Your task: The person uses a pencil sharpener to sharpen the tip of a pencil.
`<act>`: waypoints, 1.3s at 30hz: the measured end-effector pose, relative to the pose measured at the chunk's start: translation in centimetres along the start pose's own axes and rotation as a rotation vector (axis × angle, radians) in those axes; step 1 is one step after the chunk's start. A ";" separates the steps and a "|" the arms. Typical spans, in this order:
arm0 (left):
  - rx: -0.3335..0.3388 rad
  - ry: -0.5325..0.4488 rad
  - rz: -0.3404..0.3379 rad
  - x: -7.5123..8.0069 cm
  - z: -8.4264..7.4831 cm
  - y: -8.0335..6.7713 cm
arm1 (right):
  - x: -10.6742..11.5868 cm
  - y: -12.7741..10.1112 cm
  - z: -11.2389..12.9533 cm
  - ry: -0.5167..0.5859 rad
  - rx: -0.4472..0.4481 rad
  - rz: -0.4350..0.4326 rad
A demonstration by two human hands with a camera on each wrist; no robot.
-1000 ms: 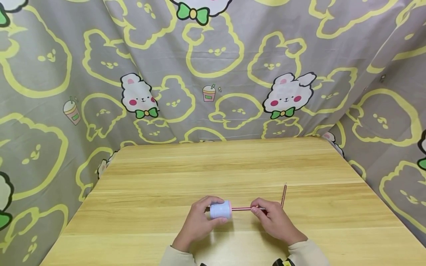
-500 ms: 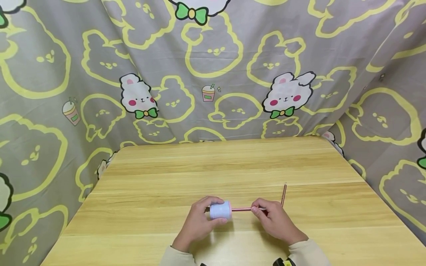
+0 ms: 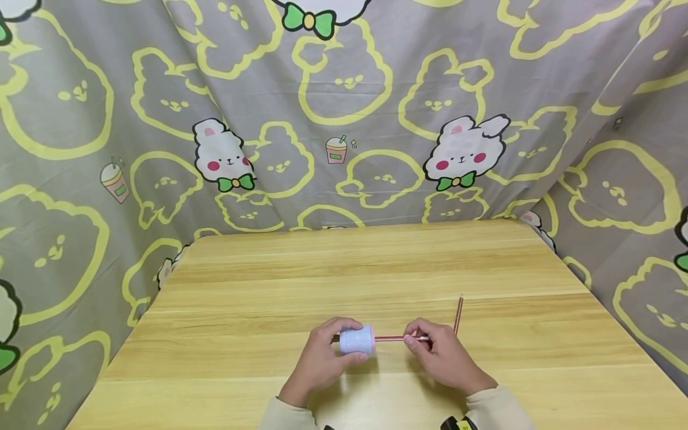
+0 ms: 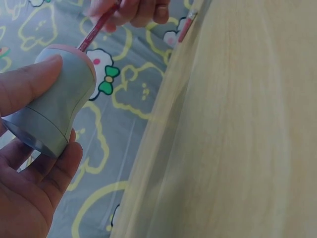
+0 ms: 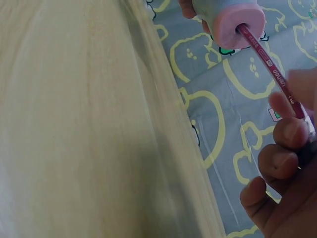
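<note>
My left hand (image 3: pixel 321 357) grips a small pale blue pencil sharpener (image 3: pixel 356 340) with a pink end face (image 5: pixel 241 23), held just above the wooden table (image 3: pixel 258 310). A red pencil (image 3: pixel 395 338) is stuck into the hole in that pink face. My right hand (image 3: pixel 438 352) pinches the pencil's free end. In the left wrist view the sharpener (image 4: pixel 57 104) sits between thumb and fingers, with the pencil (image 4: pixel 96 29) running away to the right hand (image 4: pixel 131 10). In the right wrist view the pencil (image 5: pixel 270 67) carries printed lettering.
A second red pencil (image 3: pixel 458 315) lies on the table just behind my right hand, pointing away from me. A grey cloth (image 3: pixel 344 107) with yellow bunny outlines hangs behind and around the table. The table's far and side edges meet the cloth.
Almost nothing has moved. Both hands keep the same hold, and the pencil stays in the sharpener with only slight shifts of the right hand.
</note>
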State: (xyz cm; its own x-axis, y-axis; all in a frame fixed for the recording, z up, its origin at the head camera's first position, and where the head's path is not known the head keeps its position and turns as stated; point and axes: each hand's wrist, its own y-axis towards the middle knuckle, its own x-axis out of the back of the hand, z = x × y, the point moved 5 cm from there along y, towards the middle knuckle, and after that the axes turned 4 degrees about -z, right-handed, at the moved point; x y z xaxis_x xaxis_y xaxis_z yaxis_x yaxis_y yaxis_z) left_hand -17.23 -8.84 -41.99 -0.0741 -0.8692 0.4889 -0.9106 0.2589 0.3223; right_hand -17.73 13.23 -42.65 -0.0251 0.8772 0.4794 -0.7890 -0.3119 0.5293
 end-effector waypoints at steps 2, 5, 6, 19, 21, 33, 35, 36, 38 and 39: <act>0.002 0.001 0.001 0.0 0.0 0.0 | 0.0 0.0 0.0 0.007 -0.009 0.001; 0.003 0.003 0.006 -0.1 0.0 0.0 | -0.1 0.0 0.0 -0.007 0.006 -0.012; 0.002 0.002 0.007 -0.1 0.0 0.0 | 0.0 0.0 0.1 -0.014 0.014 -0.018; 0.020 -0.014 0.010 0.0 0.0 0.0 | 0.0 0.2 0.1 -0.071 0.073 -0.042; 0.028 -0.010 0.013 0.0 0.0 0.0 | 0.1 0.1 0.1 -0.073 0.065 -0.046; 0.031 -0.004 -0.002 0.2 0.1 -0.1 | -0.2 -0.2 -0.2 0.058 -0.020 0.028; 0.031 -0.004 -0.003 0.2 0.1 -0.1 | -0.2 -0.2 -0.2 0.049 -0.004 0.015; 0.030 -0.003 -0.002 0.2 0.1 -0.1 | -0.1 -0.1 -0.1 0.040 0.001 0.009; 0.031 -0.005 0.000 0.2 0.1 -0.1 | -0.1 -0.1 0.0 0.026 0.013 0.003; 0.031 -0.005 0.001 0.2 0.1 -0.1 | 0.0 -0.1 0.1 0.019 0.015 0.001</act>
State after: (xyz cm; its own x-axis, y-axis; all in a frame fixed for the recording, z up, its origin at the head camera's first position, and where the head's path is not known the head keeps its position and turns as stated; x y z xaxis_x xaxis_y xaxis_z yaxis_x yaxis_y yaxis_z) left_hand -17.18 -9.04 -41.99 -0.0771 -0.8712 0.4849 -0.9226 0.2467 0.2965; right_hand -17.64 13.21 -42.64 -0.0380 0.8836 0.4667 -0.7795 -0.3185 0.5395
